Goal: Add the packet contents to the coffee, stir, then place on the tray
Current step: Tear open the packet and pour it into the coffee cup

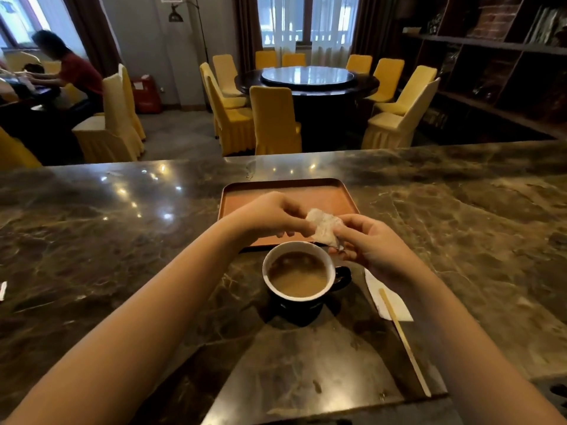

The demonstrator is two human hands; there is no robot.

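Note:
A dark cup (299,273) with a white inside holds milky coffee and stands on the marble counter, its handle to the right. Just above its far rim, both hands pinch a small white packet (323,229). My left hand (273,217) grips the packet's left end and my right hand (371,246) grips its right end. Behind the cup lies an orange-brown tray (334,194) with nothing seen on it. A thin wooden stirrer (405,342) rests to the right of the cup, its top end on a white napkin (395,305).
The counter's far edge runs across the middle of the view. A small white packet (2,290) lies at the far left edge of the counter. Beyond the counter are yellow-covered chairs (273,121), a round table (306,79) and a seated person (70,69).

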